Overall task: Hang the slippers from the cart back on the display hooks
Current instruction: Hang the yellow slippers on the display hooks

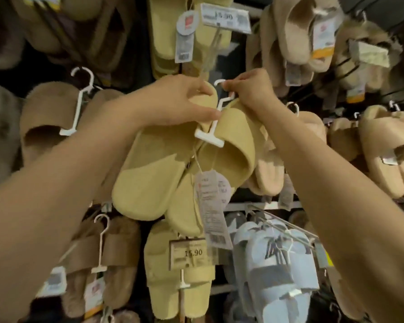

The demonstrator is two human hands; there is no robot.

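Head view: yellow slipper pair (pixel 154 173) on a white hanger (pixel 214 127), held up against the slipper display. Left hand (pixel 182 101): fingers clamped on the left slipper's heel. Right hand (pixel 252 92): fingers pinched together on the hanger's hook. Paper tag (pixel 212 206) dangling below. Price label (pixel 226 17) above; white slippers (pixel 275 259) at lower right.

held slippers (pixel 154 173) centre, before rack | left hand (pixel 182 101) left of hanger (pixel 216 120) | right hand (pixel 254 92) right | price tag (pixel 189 254) below
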